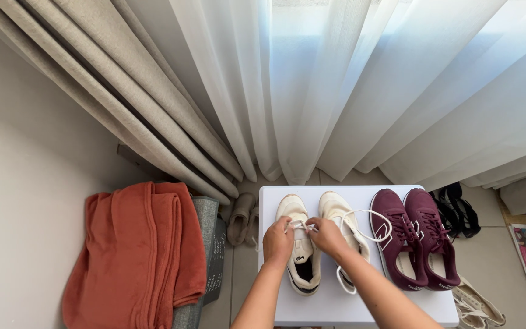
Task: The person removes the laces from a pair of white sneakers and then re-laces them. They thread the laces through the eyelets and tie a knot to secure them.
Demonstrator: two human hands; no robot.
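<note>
**Lace work on the cream pair, centre-bottom of frame**

We see the left hand [278, 239] and right hand [326, 234] meeting over the left cream sneaker [299, 247], which sits on the white worktop [342, 304] at lower centre. Both grips look pinched on the white lace [299, 226] between them.

Risks, as we judge them: the right cream sneaker [343, 231] has a long loose lace loop [377, 226] trailing toward the maroon sneakers [418, 240]; a forearm could snag it and drag the shoe. A hard pull could also slide the held sneaker off the front edge.

Hard to make out: fingertips are hidden under the knuckles, so the exact pinch is unclear. The worktop's front edge is cut off by the frame bottom. A dark item [458, 210] right of the maroon pair is unidentifiable. An orange cloth [138, 256] lies at lower left.
</note>
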